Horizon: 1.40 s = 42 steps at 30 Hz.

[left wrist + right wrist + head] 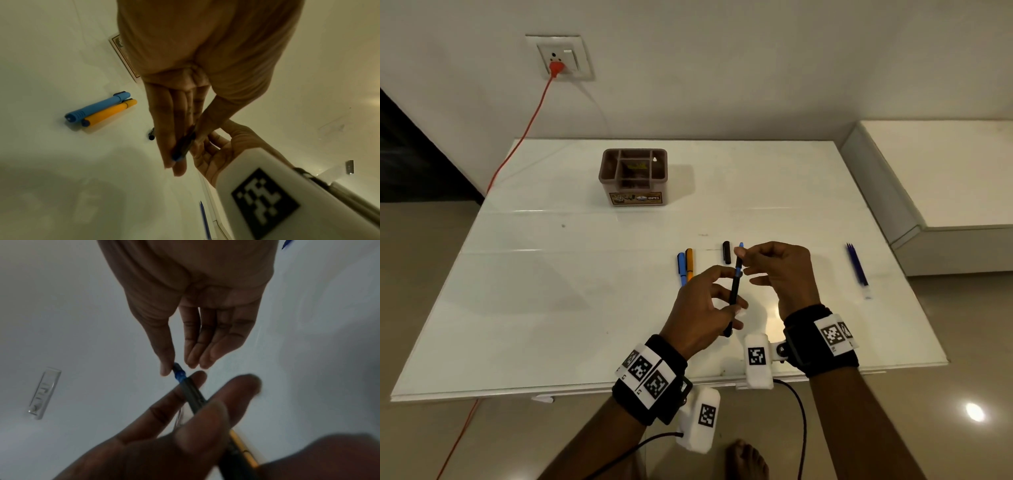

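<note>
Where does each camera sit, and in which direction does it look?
Head: on the head, facing forward and down at the table; left hand and right hand show.
Left wrist: on the left wrist, facing along the palm to its fingers; right hand beyond.
Right wrist: on the right wrist, facing along the palm to the pinched dark pen; left hand opposite.
Shared: head and left wrist both show the blue marker.
</note>
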Motion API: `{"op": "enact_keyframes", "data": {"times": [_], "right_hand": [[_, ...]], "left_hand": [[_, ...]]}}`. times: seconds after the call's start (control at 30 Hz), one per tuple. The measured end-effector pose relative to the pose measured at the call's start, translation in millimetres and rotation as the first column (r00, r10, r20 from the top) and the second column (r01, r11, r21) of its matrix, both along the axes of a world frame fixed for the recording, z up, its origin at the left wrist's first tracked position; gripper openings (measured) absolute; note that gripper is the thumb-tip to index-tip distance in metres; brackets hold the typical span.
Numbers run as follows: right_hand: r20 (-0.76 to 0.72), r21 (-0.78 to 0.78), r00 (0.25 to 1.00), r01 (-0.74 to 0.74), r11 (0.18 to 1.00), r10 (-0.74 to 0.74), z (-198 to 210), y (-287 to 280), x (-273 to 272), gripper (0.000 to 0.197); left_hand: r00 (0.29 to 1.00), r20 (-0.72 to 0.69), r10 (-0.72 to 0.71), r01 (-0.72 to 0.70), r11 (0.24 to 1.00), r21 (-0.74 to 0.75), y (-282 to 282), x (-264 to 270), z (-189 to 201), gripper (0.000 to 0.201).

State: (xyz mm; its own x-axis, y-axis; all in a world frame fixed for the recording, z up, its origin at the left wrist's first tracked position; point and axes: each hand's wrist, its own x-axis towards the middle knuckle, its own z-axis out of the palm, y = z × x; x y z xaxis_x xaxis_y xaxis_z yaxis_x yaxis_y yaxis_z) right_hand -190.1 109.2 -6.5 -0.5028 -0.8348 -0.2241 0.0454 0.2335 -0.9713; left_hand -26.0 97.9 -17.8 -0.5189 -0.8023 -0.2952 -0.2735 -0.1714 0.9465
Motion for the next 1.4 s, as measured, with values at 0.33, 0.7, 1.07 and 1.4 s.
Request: {"op": "enact_keyframes", "data": {"times": [0.33,0.7,1.07,1.4], "right_hand": [[0.015,-0.013,0.996,0.085,0.996,-0.084,-1,-1,-5,0.015],[-0.018,0.001,0.987,0.161,0.987,-0.161,12,-25,-25,0.015],[-0.520,0.566,0.805,0.076,0.821,0.284,-72,-110,-50,0.043],[-0.464,0.613,0.828,0.043,0.789,0.316,-78,-118,-57,0.042]], "left_hand": [[0.999,-0.001,-0.032,0.032,0.999,0.027,3,0,5,0.045],[1.000,0.007,-0.010,0.009,0.999,0.051,-2,8,6,0.040],[0.996,0.070,0.052,-0.052,0.999,-0.002,-14,21,-2,0.039],[0.994,0.095,0.049,-0.045,0.998,-0.042,-16,23,-5,0.040]]}}
